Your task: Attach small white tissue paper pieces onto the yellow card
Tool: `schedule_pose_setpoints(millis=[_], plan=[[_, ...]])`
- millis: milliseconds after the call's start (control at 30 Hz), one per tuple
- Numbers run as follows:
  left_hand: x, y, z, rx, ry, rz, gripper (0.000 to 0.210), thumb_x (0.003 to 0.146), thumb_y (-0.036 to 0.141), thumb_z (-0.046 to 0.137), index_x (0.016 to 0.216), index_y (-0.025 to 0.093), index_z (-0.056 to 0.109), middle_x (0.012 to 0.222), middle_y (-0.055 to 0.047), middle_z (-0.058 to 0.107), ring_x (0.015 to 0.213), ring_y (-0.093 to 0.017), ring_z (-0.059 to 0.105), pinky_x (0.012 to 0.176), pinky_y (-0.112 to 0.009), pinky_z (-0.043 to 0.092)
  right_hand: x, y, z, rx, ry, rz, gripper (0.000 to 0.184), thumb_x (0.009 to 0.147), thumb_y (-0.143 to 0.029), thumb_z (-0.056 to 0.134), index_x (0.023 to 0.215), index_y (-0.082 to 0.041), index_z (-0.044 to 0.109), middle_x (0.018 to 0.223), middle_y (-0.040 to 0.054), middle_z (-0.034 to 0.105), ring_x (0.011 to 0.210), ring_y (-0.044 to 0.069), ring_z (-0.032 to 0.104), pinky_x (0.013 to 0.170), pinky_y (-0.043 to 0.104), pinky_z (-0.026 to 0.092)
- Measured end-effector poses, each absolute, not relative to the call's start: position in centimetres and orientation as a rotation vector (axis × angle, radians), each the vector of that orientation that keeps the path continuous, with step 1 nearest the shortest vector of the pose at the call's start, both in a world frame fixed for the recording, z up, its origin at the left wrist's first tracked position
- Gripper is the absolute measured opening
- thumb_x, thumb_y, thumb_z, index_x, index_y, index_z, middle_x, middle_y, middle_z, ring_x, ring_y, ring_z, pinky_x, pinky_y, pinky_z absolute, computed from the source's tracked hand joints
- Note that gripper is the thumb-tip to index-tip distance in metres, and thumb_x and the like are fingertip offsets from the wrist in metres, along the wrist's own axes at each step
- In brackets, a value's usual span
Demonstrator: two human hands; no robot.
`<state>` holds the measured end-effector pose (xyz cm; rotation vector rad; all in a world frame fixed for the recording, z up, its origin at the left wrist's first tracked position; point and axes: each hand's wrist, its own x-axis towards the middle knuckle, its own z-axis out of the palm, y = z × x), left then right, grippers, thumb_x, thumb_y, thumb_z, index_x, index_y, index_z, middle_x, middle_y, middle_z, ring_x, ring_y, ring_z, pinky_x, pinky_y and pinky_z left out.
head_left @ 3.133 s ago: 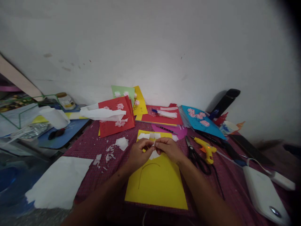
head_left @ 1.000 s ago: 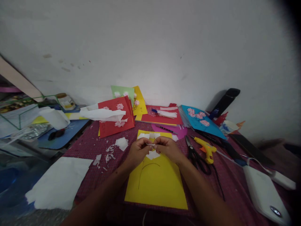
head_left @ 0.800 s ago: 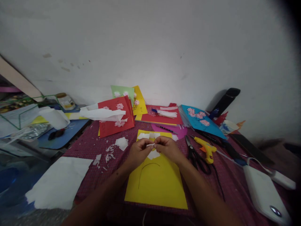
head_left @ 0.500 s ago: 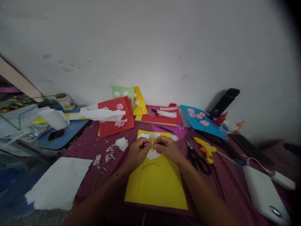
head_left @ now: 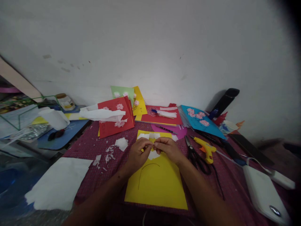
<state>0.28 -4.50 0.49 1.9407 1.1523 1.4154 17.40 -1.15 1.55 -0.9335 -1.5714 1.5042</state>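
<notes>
Above the upper half of a yellow paper sheet, my left hand and my right hand meet with pinched fingertips. Between them is a tiny bit of white tissue paper, mostly hidden by the fingers. Pieces of white tissue lie on the sheet beneath and beyond my hands. Lower on the sheet is a thin curved brown line. Left of my left hand, a crumpled white piece and torn scraps rest on the purple tablecloth.
Black-handled scissors and a yellow glue gun lie at right, near a white device. Behind are red and blue flower cards. A tissue roll and large white sheet are at left.
Both hands stay over the yellow sheet. Their fingers have shifted slightly around the white bit, and less of it shows now. Everything else stays in place.
</notes>
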Motion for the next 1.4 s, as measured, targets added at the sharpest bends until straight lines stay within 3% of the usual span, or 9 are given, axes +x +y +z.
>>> schedule_pose_setpoints(millis=[533, 667, 867, 1400], plan=[[0.5, -4.6, 0.3, 1.976, 1.195, 1.398, 0.013, 0.084, 0.021, 0.053, 0.089, 0.02, 0.065, 0.082, -0.005, 0.062, 0.078, -0.016, 0.056, 0.072, -0.028, 0.044, 17.3, -1.1, 1.5, -0.968, -1.57, 1.453, 0.012, 0.074, -0.025, 0.059, 0.068, -0.016, 0.062, 0.055, -0.0016, 0.055, 0.051, 0.01, 0.047, 0.052, 0.023, 0.035], [0.3, -5.0, 0.9, 1.978, 1.128, 1.412, 0.018, 0.081, 0.017, 0.055, 0.096, 0.02, 0.065, 0.09, -0.007, 0.062, 0.082, -0.017, 0.057, 0.071, -0.028, 0.045, 17.4, -1.0, 1.6, -1.001, -1.581, 1.4, 0.012, 0.075, -0.025, 0.058, 0.069, -0.016, 0.062, 0.055, -0.0018, 0.055, 0.05, 0.01, 0.047, 0.052, 0.023, 0.035], [0.4, -4.9, 1.1, 1.935, 1.164, 1.412, 0.011, 0.082, 0.017, 0.055, 0.084, 0.019, 0.066, 0.081, -0.005, 0.062, 0.078, -0.016, 0.057, 0.072, -0.028, 0.044, 17.3, -1.0, 1.4, -1.021, -1.619, 1.342, 0.012, 0.076, -0.024, 0.059, 0.066, -0.016, 0.06, 0.054, -0.0029, 0.053, 0.05, 0.009, 0.045, 0.05, 0.022, 0.033], [0.4, -4.4, 0.2, 1.847, 1.182, 1.331, 0.009, 0.082, 0.02, 0.056, 0.083, 0.018, 0.065, 0.08, -0.003, 0.063, 0.075, -0.014, 0.057, 0.07, -0.025, 0.043, 17.3, -0.8, 0.6, -0.987, -1.655, 1.349, 0.007, 0.075, -0.022, 0.059, 0.072, -0.016, 0.061, 0.056, -0.0033, 0.053, 0.051, 0.009, 0.046, 0.049, 0.021, 0.033]])
